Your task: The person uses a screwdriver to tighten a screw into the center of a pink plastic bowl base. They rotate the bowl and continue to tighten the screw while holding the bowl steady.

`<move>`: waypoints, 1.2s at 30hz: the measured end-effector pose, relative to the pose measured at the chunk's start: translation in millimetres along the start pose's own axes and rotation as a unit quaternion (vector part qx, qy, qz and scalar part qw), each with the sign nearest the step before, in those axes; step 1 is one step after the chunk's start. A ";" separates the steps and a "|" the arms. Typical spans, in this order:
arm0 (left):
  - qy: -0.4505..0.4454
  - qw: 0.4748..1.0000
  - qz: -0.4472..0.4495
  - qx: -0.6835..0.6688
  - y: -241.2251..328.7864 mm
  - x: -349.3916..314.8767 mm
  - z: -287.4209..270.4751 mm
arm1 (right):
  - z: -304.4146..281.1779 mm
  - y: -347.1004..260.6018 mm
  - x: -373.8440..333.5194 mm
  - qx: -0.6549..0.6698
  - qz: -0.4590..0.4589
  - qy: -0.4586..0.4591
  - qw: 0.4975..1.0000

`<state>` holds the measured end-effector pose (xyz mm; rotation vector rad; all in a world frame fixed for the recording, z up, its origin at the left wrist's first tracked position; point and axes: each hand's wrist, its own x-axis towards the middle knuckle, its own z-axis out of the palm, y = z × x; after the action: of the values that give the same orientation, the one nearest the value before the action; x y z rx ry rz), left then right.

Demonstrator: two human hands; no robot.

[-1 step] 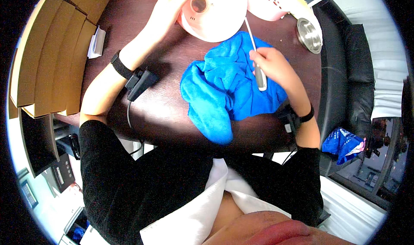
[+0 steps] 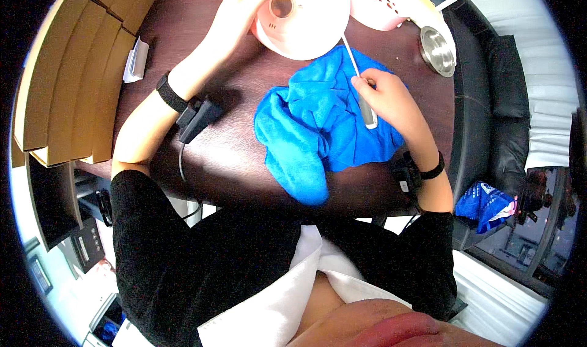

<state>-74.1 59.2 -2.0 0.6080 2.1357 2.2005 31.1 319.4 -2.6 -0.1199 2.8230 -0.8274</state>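
My left hand (image 2: 249,7) is closed on the left rim of a pale pink round housing (image 2: 299,38), which has a round dark-centred hole and a few small slots. Something small and yellow-orange shows by its fingertips, too little to name. In my right hand (image 2: 382,93) is a screwdriver (image 2: 368,111) with a grey and white handle and a long thin shaft. The shaft slants up to the housing's lower right edge; its tip cannot be made out there. Beneath the screwdriver, a crumpled blue cloth (image 2: 318,114) lies on the dark table (image 2: 226,157).
A shiny metal bowl (image 2: 438,52) sits at the far right, near a pink part with holes (image 2: 376,7). Cardboard boxes (image 2: 73,84) line the left side, with a small white object (image 2: 136,61) beside them. A black sofa (image 2: 474,121) stands to the right.
The screwdriver's shaft has shifted slightly left and toward me, with my right fingers moving a little. My left hand and the pink housing have not visibly moved.
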 end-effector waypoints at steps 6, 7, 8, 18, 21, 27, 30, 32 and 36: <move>0.010 0.986 0.111 0.124 11.5 2.6 5.9 | -13.9 -24.8 19.0 -0.076 -0.073 0.051 0.993; 0.003 0.973 0.141 0.182 17.0 2.1 5.2 | -19.0 -41.5 25.3 -0.071 -0.080 0.051 0.993; 0.006 0.975 0.139 0.172 16.0 3.1 5.5 | -19.8 -53.2 33.3 -0.066 -0.088 0.052 0.993; 0.028 0.978 0.130 0.161 16.5 -1.0 8.7 | 24.4 -59.5 134.4 -0.106 -0.232 0.252 0.933; 0.012 0.974 0.140 0.180 20.3 -0.4 10.1 | 23.3 -55.2 139.0 -0.129 -0.260 0.243 0.926; 0.027 0.981 0.120 0.148 13.5 -1.9 8.9 | 19.1 -50.8 137.8 -0.239 -0.303 0.236 0.892; 0.008 0.984 0.118 0.132 18.1 -0.8 10.1 | 19.4 -51.5 133.6 -0.251 -0.326 0.261 0.873; 0.011 0.988 0.110 0.107 19.4 0.3 11.4 | 13.3 -54.1 127.5 -0.273 -0.322 0.245 0.873; 0.009 0.982 0.120 0.144 19.1 2.2 7.1 | -10.6 -50.4 103.2 -0.202 -0.272 0.199 0.920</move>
<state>-69.3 65.4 16.9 0.9067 2.5349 2.0161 -70.8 269.0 16.4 -0.9311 3.3660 -0.3536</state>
